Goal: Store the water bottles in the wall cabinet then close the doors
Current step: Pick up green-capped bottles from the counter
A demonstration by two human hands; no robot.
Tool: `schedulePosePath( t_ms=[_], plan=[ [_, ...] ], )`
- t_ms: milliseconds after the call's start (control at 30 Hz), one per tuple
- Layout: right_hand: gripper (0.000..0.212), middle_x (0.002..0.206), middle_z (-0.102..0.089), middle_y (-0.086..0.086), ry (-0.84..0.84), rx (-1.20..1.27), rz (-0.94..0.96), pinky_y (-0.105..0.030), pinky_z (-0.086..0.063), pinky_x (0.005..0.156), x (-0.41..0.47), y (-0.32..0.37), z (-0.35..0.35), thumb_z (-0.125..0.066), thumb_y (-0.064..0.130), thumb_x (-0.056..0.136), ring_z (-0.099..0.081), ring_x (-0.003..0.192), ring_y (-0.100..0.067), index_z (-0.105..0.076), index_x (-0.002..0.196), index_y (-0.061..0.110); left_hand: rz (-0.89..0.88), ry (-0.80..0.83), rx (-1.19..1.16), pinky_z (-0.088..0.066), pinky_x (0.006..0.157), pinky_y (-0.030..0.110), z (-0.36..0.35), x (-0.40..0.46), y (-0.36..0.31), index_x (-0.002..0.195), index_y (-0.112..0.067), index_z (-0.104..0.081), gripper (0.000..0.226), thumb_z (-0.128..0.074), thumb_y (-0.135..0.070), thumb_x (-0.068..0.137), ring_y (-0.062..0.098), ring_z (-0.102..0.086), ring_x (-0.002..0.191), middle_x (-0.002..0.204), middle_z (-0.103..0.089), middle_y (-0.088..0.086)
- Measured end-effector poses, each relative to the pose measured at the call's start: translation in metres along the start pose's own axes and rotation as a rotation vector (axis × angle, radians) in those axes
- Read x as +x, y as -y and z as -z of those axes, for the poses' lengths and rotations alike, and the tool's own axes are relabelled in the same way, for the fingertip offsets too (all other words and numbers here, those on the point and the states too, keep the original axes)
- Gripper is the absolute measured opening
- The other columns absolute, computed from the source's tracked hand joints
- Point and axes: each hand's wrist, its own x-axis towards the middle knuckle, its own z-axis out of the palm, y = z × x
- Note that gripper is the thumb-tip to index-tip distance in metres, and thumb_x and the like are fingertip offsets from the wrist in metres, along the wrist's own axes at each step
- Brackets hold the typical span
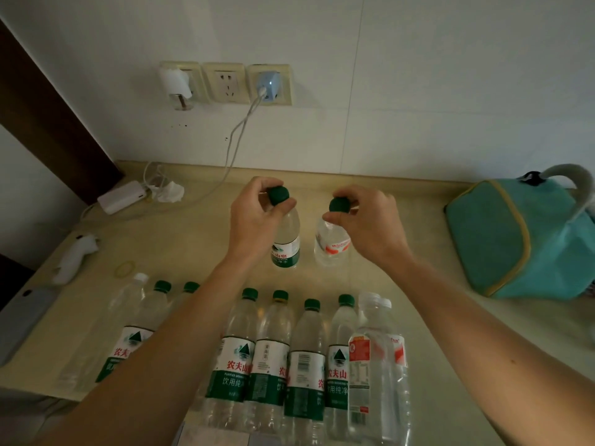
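My left hand (254, 214) is pinched around the dark green cap of a green-labelled bottle (286, 243), thumb and fingers closed on the neck just under the cap. My right hand (370, 220) grips the green cap of a red-labelled bottle (333, 244) the same way. The two bottles stand upright side by side, close but apart, out in the middle of the beige counter (370, 284), and my hands are apart too, one on each. Nearer to me runs a row of bottles (277, 355), standing shoulder to shoulder along the front of the counter; most carry green caps and green-and-white labels, one at the left end has a white cap, and two clear ones at the right end have white caps and red labels. My left forearm crosses over part of that row. To my right sits a teal bag (515, 239) with a yellow trim and a grey handle. On the wall ahead are three sockets (225, 83); a white cable (238, 130) drops from the right-hand one to a white power bank (122, 197) at the back left of the counter. A yellow rubber band (125, 268) lies on the counter to the left.
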Motion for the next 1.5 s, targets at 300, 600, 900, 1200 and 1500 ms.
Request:
schedulePosePath(
  t_ms=[300, 600, 900, 1200, 1500],
  plan=[
    [0.039, 0.114, -0.073, -0.005, -0.031, -0.001, -0.053, -0.033, -0.052, 0.096, 0.013, -0.027, -0.009, -0.077, 0.021, 0.087, -0.065, 0.105, -0.019, -0.069, 0.123, 0.009, 0.011, 0.032, 0.047, -0.051, 0.090, 0.015, -0.006, 0.003, 0.027, 0.115, -0.020, -0.063, 0.033, -0.078, -0.014, 0.086, -0.003, -0.062, 0.102, 0.113, -0.067, -0.006],
    [0.037, 0.109, -0.069, 0.003, -0.040, 0.052, -0.055, -0.039, -0.054, 0.096, 0.019, -0.044, -0.015, -0.076, 0.024, 0.089, -0.062, 0.101, -0.014, -0.066, 0.124, 0.015, 0.027, 0.141, 0.076, -0.045, 0.087, 0.006, 0.003, 0.006, 0.040, 0.117, -0.020, -0.059, 0.033, -0.077, -0.023, 0.089, -0.005, -0.059, 0.105, 0.111, -0.065, -0.009],
    [0.102, 0.135, -0.059, 0.005, 0.188, 0.309, -0.336, -0.035, -0.051, 0.097, 0.003, -0.089, -0.037, -0.092, 0.033, 0.067, -0.060, 0.120, -0.019, -0.035, 0.152, 0.026, 0.225, 0.178, 0.059, -0.042, 0.108, 0.031, -0.008, -0.019, 0.078, 0.138, -0.033, -0.039, 0.090, -0.091, -0.042, 0.066, 0.000, -0.047, 0.127, 0.140, -0.048, -0.008],
    [0.057, 0.099, -0.075, 0.002, 0.302, 0.292, -0.324, -0.039, -0.059, 0.090, 0.014, -0.127, -0.060, -0.094, 0.020, 0.064, -0.072, 0.091, -0.009, -0.065, 0.113, 0.019, 0.280, 0.080, -0.042, -0.053, 0.082, 0.023, -0.030, -0.026, 0.111, 0.126, -0.039, -0.048, 0.071, -0.089, -0.040, 0.068, 0.002, -0.065, 0.102, 0.111, -0.064, -0.020],
    [0.052, 0.093, -0.076, 0.007, 0.052, 0.333, -0.359, -0.027, -0.060, 0.078, -0.007, -0.092, -0.044, -0.096, 0.023, 0.060, -0.073, 0.085, -0.007, -0.069, 0.104, 0.021, 0.186, 0.070, -0.090, -0.056, 0.087, 0.029, -0.017, -0.027, 0.089, 0.122, -0.038, -0.052, 0.067, -0.090, -0.037, 0.066, 0.004, -0.063, 0.104, 0.110, -0.063, -0.018]
  ],
)
